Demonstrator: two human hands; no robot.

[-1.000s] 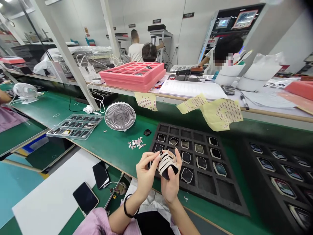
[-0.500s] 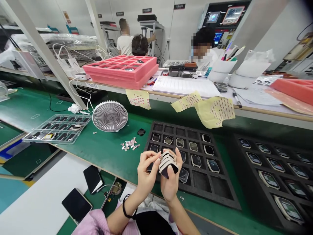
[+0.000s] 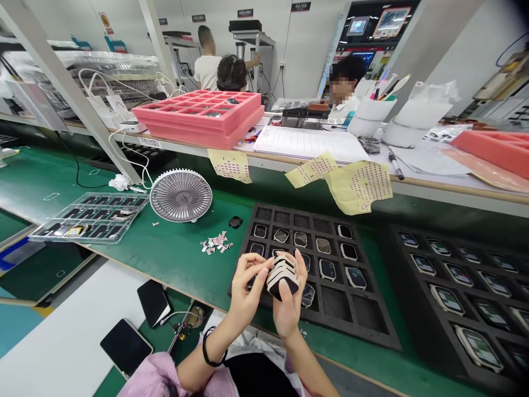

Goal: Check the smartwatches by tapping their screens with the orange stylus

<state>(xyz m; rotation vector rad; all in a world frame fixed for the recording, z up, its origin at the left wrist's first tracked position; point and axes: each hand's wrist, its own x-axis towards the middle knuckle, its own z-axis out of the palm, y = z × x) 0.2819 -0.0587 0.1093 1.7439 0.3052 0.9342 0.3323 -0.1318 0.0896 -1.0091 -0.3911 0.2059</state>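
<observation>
My right hand (image 3: 288, 311) is wrapped round a stack of several smartwatches (image 3: 282, 275) with pale cases and dark screens, its thumb pressing the lowest one. On the stack's left side, my left hand (image 3: 247, 286) has thumb and fingertips pinched together against the upper watches; whatever they pinch is too small to make out. Right under both hands lies a black foam tray (image 3: 338, 303) with square compartments, many of them holding watches. Small white-and-pink pieces (image 3: 217, 242) lie in a loose pile to the left, near a black watch-shaped part (image 3: 235, 221).
A round grey fan (image 3: 181, 196) stands behind the pile. A clear plastic tray of dark parts (image 3: 88, 218) is at left, and another watch tray (image 3: 458, 325) at right. Phone-like devices (image 3: 126, 346) lie front left. Pink foam trays (image 3: 198, 118) sit on the shelf; people work beyond.
The whole view has shifted slightly. The watch stack has tilted a little in my right hand, and my left fingertips stay pressed at its side.
</observation>
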